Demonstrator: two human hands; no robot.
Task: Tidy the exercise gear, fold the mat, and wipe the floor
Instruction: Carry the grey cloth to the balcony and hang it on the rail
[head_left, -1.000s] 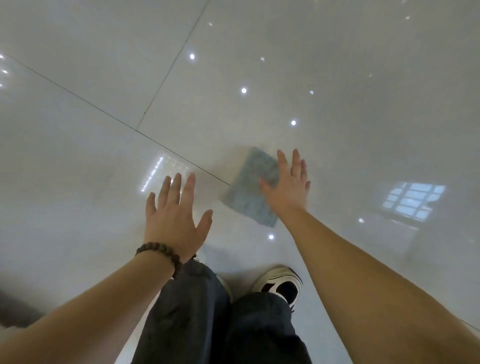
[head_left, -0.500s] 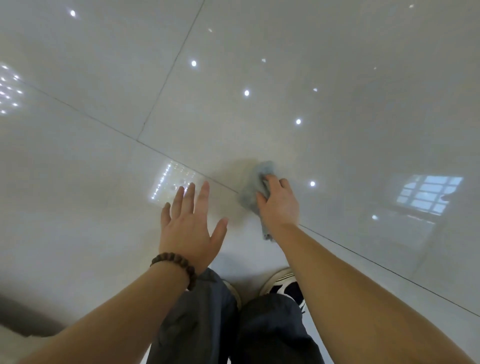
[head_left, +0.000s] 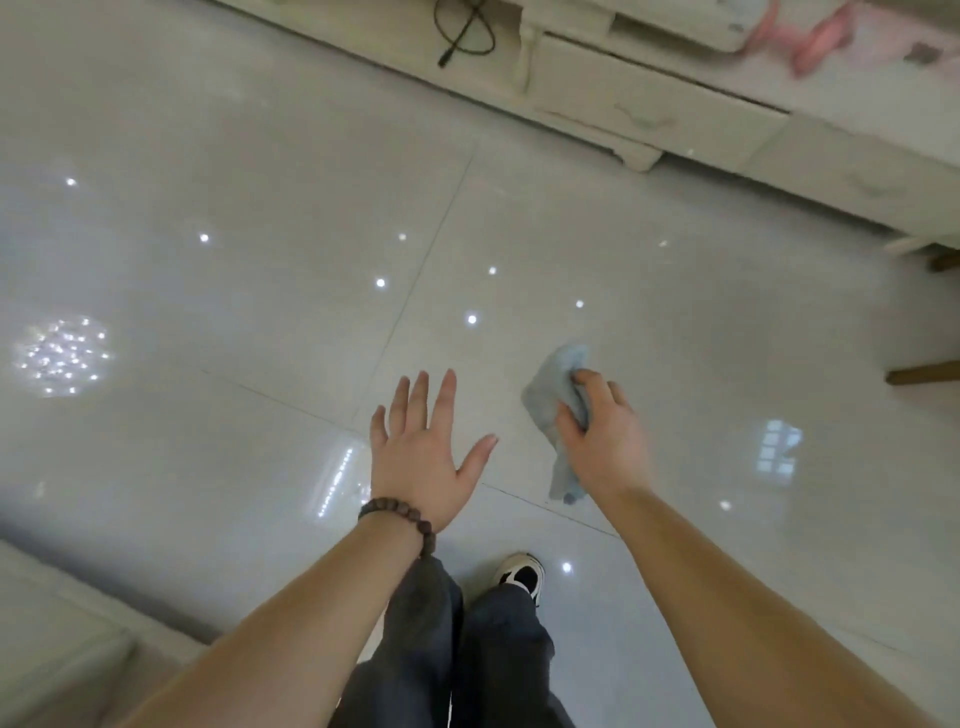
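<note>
**Cloth bunched in R hand, L hand spread beside it**

R hand (head_left: 602, 441) grips the light-blue cloth (head_left: 558, 405), fingers curled round it. Cloth bulges out past the knuckles toward the L side & a tail hangs down below the palm. L hand (head_left: 421, 457) holds nothing: fingers straight & fanned, thumb out, near the cloth but apart from it. Bead bracelet (head_left: 400, 525) on L wrist. Glossy tile floor (head_left: 234, 291) underneath; can't tell if the cloth touches it. One shoe (head_left: 522, 574) below, cream cabinet (head_left: 649, 104) at top.

Right hand (head_left: 602, 441) bunched cloth (head_left: 558, 400) — seemingly lifted.
</note>
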